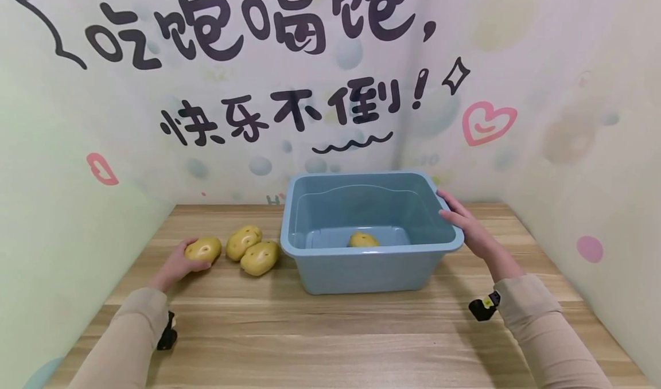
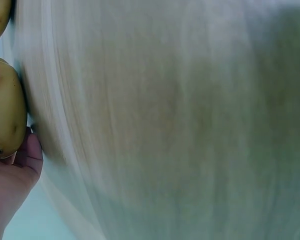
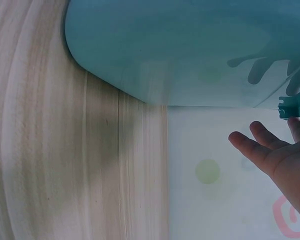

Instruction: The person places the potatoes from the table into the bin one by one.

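Note:
In the head view my left hand (image 1: 178,265) grips a yellow potato (image 1: 203,250) at the left of the table, thumb on its near side and fingers around the far side. The left wrist view shows this potato (image 2: 7,110) resting in the hand, with fingertips at its edge. Two more potatoes, one behind (image 1: 244,242) and one in front (image 1: 260,257), lie touching just to its right. A blue plastic basin (image 1: 361,271) stands mid-table with one potato (image 1: 364,239) inside. My right hand (image 1: 472,231) rests at the basin's right rim, fingers extended and spread along its outside.
The wood-grain table (image 1: 320,343) meets a back wall (image 1: 232,165) with large black lettering, and side walls rise at left and right. Each wrist carries a small black camera, the right one (image 1: 483,307) hanging beside its sleeve. The basin's walls stand well above the potatoes.

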The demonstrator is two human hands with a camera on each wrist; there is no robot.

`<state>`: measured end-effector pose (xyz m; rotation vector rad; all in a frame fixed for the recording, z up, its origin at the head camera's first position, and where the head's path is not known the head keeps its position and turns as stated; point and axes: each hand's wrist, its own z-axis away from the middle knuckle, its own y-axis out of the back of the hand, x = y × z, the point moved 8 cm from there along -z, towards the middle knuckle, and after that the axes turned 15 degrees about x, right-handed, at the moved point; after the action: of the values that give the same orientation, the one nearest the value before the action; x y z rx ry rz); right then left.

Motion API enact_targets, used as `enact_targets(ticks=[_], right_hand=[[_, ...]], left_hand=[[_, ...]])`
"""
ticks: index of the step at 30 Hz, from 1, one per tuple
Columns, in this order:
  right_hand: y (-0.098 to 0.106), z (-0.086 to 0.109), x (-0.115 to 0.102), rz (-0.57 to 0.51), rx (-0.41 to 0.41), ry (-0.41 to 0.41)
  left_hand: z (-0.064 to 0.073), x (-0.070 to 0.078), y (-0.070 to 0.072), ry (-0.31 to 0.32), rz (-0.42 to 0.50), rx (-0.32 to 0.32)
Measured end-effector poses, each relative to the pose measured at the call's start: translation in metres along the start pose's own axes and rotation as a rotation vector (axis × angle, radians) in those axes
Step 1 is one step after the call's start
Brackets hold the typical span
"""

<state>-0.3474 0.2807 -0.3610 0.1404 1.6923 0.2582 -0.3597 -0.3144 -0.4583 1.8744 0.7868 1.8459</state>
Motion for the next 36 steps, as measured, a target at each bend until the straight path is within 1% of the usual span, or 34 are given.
enact_targets(ticks=[5, 9, 13, 19, 26, 36], right_hand=[[-0.001, -0.002, 0.000, -0.007, -0.003, 0.005], [-0.003, -0.004, 0.000, -0.008, -0.006, 0.009], [-0.003, -0.003, 0.000, -0.013, -0.001, 0.008], [-0.001, -0.001, 0.000, -0.018, 0.003, 0.010], [-0.001, -0.002, 0.002, -0.020, 0.002, 0.012], [0.000, -0.001, 0.003, -0.014, 0.011, 0.001]], left_hand=[[0.003, 0.002, 0.003, 0.006, -0.002, 0.022], [0.003, 0.003, 0.007, 0.034, 0.008, 0.041], [0.001, 0.006, 0.010, 0.056, 0.030, 0.047], [-0.003, 0.015, 0.012, 0.048, 0.071, 0.037], [-0.010, 0.025, 0.017, 0.032, 0.078, 0.064], [-0.010, 0.046, 0.022, 0.041, 0.114, 0.045]])
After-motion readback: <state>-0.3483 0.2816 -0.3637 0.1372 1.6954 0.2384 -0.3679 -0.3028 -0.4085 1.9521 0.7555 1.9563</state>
